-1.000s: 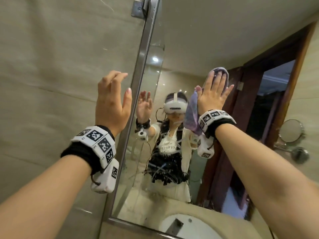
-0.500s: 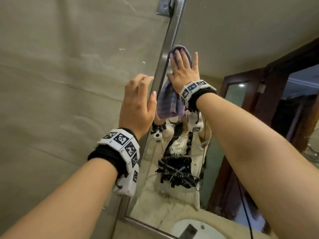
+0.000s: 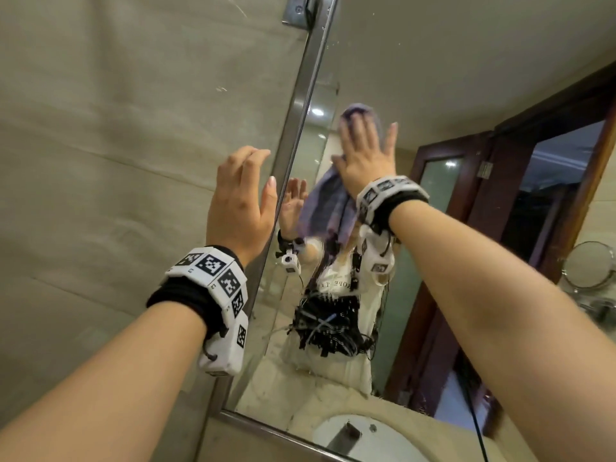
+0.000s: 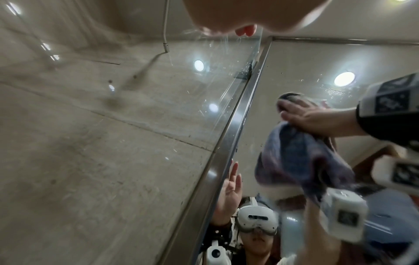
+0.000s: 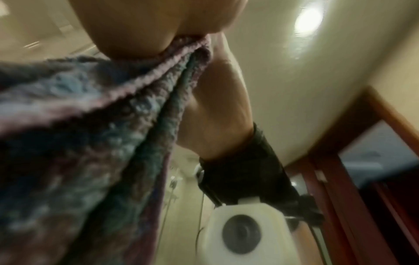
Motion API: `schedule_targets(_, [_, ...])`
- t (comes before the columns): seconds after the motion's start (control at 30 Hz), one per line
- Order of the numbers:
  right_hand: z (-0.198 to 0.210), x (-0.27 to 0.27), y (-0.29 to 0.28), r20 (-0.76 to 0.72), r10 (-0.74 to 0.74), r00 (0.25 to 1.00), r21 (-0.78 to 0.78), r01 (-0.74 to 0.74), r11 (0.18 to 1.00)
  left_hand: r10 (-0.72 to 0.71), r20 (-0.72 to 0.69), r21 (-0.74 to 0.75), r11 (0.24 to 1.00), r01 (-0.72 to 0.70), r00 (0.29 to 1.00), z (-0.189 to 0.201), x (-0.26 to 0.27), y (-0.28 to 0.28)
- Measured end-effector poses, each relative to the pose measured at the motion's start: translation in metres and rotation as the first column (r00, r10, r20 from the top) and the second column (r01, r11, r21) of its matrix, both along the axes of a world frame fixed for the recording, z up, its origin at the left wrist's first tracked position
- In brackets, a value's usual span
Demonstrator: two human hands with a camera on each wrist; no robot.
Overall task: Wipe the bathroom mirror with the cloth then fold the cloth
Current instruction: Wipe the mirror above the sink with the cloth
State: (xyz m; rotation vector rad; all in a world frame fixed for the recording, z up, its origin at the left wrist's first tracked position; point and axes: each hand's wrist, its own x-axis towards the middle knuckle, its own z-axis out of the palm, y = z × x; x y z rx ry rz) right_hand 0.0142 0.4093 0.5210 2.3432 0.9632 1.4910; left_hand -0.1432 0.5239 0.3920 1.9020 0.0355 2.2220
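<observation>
The bathroom mirror [image 3: 433, 78] hangs on the wall in a steel frame [image 3: 300, 105]. My right hand [image 3: 363, 155] lies flat on the glass with fingers spread, pressing a purple-blue cloth [image 3: 326, 208] against it. Part of the cloth sticks out above the fingertips and the rest hangs below the palm. The left wrist view shows the same right hand [image 4: 317, 120] on the cloth [image 4: 294, 161]. In the right wrist view the cloth [image 5: 90, 125] is blurred and fills the left side. My left hand [image 3: 240, 201] is raised beside the frame, fingers loosely curved, holding nothing.
A beige tiled wall [image 3: 116, 161] lies left of the mirror. A metal bracket [image 3: 298, 10] sits at the frame's top. A round magnifying mirror [image 3: 588, 268] stands out at the right. A basin [image 3: 366, 438] and a dark wooden door [image 3: 466, 195] appear as reflections.
My right hand swept the cloth left across the glass to the frame, then came back a little to the right and down. The left hand stayed raised by the frame.
</observation>
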Motion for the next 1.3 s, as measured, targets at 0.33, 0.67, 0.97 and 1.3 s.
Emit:
schedule_targets(0.33, [-0.069, -0.004, 0.011, 0.075, 0.041, 0.996, -0.281, -0.018, 0.959, 0.014, -0.02, -0.004, 1.0, -0.014, 1.0, -0.024, 0.008, 0.001])
schedule_targets(0.67, [-0.092, 0.003, 0.001, 0.07, -0.001, 0.998, -0.272, 0.02, 0.962, 0.021, -0.083, -0.03, 0.999, -0.023, 0.996, -0.041, 0.01, 0.003])
schedule_targets(0.97, [-0.076, 0.026, -0.066, -0.08, -0.057, 0.995, 0.461, 0.088, 0.883, 0.02, -0.136, -0.067, 0.997, -0.03, 0.991, -0.084, 0.023, 0.004])
schedule_targets(1.3, [-0.171, 0.025, -0.053, -0.105, -0.084, 0.991, 0.18, 0.102, 0.978, 0.023, -0.154, -0.06, 0.998, -0.033, 0.988, -0.095, 0.022, 0.007])
